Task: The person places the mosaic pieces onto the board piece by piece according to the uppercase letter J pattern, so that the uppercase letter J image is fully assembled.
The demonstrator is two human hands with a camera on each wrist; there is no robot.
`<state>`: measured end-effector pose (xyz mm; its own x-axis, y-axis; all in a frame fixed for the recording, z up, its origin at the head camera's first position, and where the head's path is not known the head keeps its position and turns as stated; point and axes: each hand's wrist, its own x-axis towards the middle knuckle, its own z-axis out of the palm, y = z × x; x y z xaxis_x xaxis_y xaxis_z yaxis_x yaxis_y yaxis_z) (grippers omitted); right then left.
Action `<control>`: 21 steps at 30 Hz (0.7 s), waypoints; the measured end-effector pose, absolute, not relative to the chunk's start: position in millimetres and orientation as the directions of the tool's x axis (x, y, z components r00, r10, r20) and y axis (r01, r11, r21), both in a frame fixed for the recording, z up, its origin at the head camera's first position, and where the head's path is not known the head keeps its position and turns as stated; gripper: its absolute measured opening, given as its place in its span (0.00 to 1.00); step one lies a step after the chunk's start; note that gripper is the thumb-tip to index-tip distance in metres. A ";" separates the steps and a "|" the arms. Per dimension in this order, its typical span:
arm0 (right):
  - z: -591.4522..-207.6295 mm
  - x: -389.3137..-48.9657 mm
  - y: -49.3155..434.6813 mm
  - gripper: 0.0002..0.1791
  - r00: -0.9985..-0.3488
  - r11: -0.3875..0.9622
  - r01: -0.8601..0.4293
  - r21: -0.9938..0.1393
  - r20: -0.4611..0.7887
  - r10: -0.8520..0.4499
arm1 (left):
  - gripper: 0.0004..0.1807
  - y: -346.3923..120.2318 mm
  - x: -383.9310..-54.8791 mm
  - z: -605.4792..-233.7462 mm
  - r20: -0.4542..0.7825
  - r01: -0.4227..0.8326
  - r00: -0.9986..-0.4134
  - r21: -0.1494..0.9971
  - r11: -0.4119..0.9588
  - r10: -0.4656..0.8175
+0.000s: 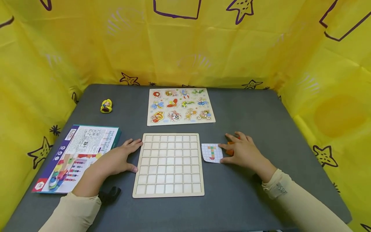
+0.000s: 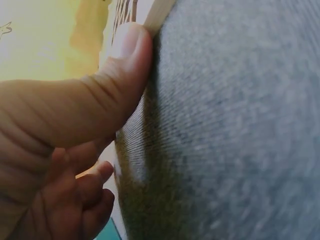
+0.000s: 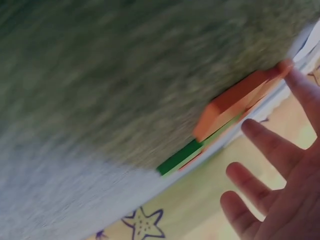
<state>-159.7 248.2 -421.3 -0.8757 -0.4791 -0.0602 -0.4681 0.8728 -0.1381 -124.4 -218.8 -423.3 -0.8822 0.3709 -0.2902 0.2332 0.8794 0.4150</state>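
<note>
Setting-out: the square pale wooden grid board [image 1: 170,165] and white gridded paper card [image 1: 208,154] are apparently being aligned; a gentle release seems called for.
Left hand [image 1: 115,159]: spread wide — board's left edge touched.
Right hand [image 1: 244,152]: fingers spread, card's right edge touched — angular orange block [image 3: 234,101] beneath.

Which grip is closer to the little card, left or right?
Right. The right grip is just at the right edge of the card; the left grip is across the board, at its left edge.
</note>
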 end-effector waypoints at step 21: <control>-416.3 -165.8 293.7 0.36 -0.881 0.877 -0.448 -0.170 -0.083 -0.466 | 0.60 -175.2 -135.8 -428.5 -0.235 0.331 -0.859 0.422 0.844 0.454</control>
